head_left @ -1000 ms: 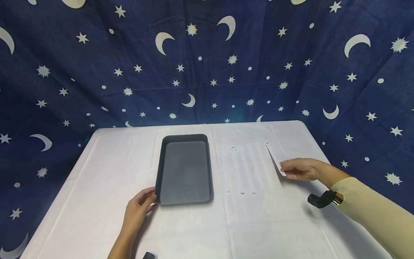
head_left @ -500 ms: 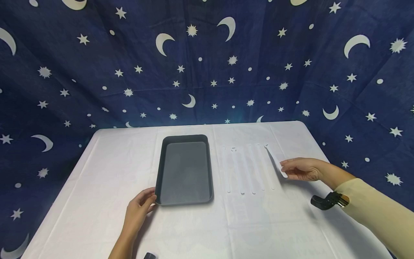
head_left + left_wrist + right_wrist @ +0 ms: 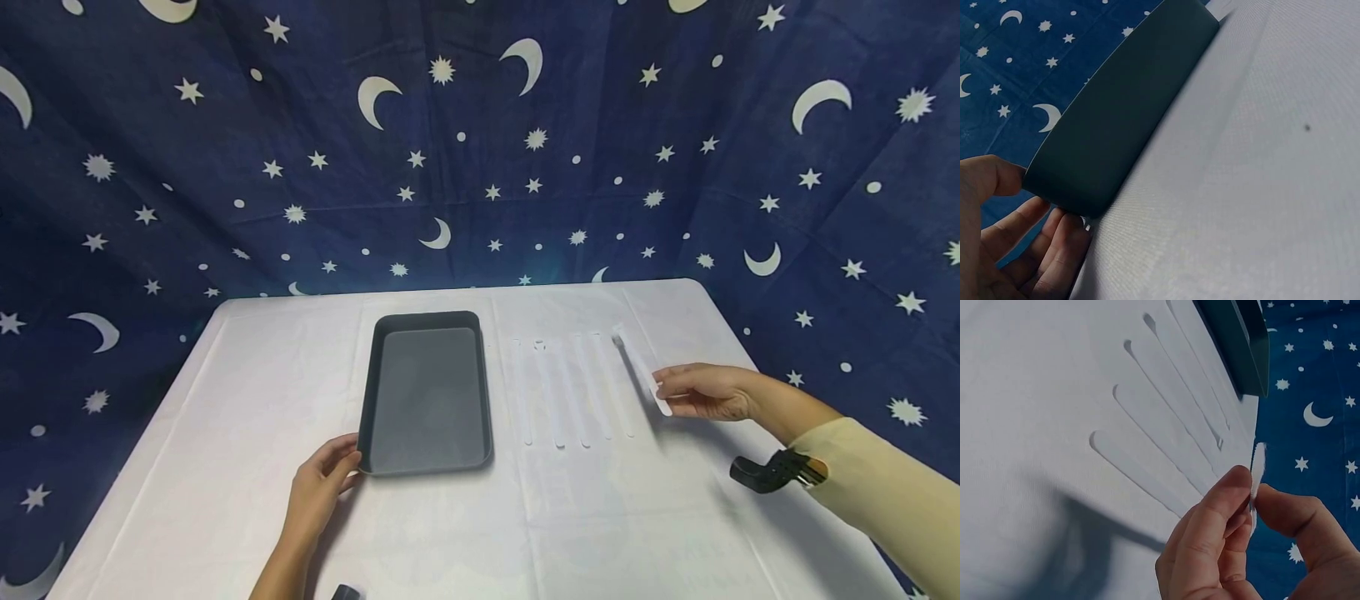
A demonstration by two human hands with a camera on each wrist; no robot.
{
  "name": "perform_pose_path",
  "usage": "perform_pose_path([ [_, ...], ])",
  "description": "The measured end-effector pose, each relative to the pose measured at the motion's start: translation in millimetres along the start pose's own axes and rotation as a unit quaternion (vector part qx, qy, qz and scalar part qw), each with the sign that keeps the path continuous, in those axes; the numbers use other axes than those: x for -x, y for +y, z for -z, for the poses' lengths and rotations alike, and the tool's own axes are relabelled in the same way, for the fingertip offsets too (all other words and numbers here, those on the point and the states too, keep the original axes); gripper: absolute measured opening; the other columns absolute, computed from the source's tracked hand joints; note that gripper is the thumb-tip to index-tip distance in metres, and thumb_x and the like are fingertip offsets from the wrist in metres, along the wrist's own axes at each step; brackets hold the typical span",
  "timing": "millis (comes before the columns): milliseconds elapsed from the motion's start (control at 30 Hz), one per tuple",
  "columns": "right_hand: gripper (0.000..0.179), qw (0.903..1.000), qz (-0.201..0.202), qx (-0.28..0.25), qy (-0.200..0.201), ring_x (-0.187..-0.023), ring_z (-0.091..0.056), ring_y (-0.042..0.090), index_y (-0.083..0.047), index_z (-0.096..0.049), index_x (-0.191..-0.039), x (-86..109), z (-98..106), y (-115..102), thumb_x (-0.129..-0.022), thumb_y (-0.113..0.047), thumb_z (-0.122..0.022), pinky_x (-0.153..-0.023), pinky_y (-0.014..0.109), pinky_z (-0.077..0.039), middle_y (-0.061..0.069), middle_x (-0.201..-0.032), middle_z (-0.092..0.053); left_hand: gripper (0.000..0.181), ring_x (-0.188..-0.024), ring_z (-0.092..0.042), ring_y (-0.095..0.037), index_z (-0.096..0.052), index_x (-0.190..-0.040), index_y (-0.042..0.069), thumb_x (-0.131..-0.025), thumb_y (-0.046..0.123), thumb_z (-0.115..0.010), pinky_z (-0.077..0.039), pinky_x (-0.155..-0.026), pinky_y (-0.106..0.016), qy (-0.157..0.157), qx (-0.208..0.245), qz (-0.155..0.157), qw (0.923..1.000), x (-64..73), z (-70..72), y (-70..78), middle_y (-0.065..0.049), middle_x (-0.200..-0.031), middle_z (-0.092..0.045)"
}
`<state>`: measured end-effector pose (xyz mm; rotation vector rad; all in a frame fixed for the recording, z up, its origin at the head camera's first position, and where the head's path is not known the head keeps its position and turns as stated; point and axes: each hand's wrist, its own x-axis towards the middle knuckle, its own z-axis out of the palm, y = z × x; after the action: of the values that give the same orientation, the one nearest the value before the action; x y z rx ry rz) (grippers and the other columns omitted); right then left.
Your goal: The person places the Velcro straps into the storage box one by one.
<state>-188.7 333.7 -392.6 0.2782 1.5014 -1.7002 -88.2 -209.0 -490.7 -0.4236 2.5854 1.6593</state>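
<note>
My right hand (image 3: 705,393) pinches a long, narrow white strip (image 3: 636,367) with a rounded near end; thumb and fingertips hold it in the right wrist view. The strip slants over the table, its far end low near the cloth. Left of it lie several similar white strips (image 3: 1166,409) side by side, faint against the white cloth in the head view. A dark grey rectangular baking tray (image 3: 431,467) stands further left. My left hand (image 3: 318,483) grips its near left corner, thumb at the rim and fingers against the outer wall in the left wrist view.
A white cloth (image 3: 600,533) covers the table, with a dark blue curtain (image 3: 480,100) of moons and stars behind. A black wrist mount (image 3: 776,471) sits below my right wrist. Another dark piece (image 3: 346,592) shows at the bottom edge beside my left arm.
My right hand has shifted slightly to the right with the white strip, which has turned from edge-on to a different tilt. The left hand and the baking tray hold still.
</note>
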Motion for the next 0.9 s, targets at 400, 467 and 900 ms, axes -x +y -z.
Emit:
perform_pose_path([
  [400, 0.024, 0.9994, 0.02, 0.017, 0.023, -0.081, -0.067, 0.013, -0.01, -0.06, -0.105, 9.1, -24.7, 0.9, -0.088, 0.006, -0.058, -0.075, 0.022, -0.062, 0.007, -0.092, -0.06, 0.041, -0.116, -0.064, -0.03, -0.057, -0.133, 0.01, -0.098, 0.032, -0.059, -0.06, -0.083, -0.022, 0.004, -0.006, -0.003, 1.0, -0.8, -0.3, -0.2, -0.015, -0.127, -0.064],
  [467, 0.024, 0.9993, 0.025, 0.017, 0.021, -0.082, -0.067, 0.013, -0.01, -0.06, -0.105, 9.7, -26.9, 1.3, -0.088, 0.006, -0.058, -0.075, 0.023, -0.062, 0.007, -0.093, -0.06, 0.04, -0.114, -0.065, -0.028, -0.058, -0.133, 0.011, -0.098, 0.031, -0.059, -0.06, -0.083, -0.023, 0.007, -0.005, -0.002, 1.0, -0.8, -0.9, -0.5, -0.015, -0.126, -0.065],
  [900, 0.042, 0.9967, 0.066, 0.047, 0.01, -0.082, -0.067, 0.013, 0.004, -0.045, -0.124, 13.5, -66.9, 2.2, -0.085, 0.004, -0.062, -0.075, 0.023, -0.062, 0.007, -0.095, -0.059, 0.039, -0.107, -0.068, -0.021, -0.056, -0.135, 0.015, -0.098, 0.026, -0.06, -0.061, -0.083, -0.025, 0.014, 0.003, -0.013, 0.9998, -0.2, -0.5, -2.0, -0.014, -0.125, -0.066],
])
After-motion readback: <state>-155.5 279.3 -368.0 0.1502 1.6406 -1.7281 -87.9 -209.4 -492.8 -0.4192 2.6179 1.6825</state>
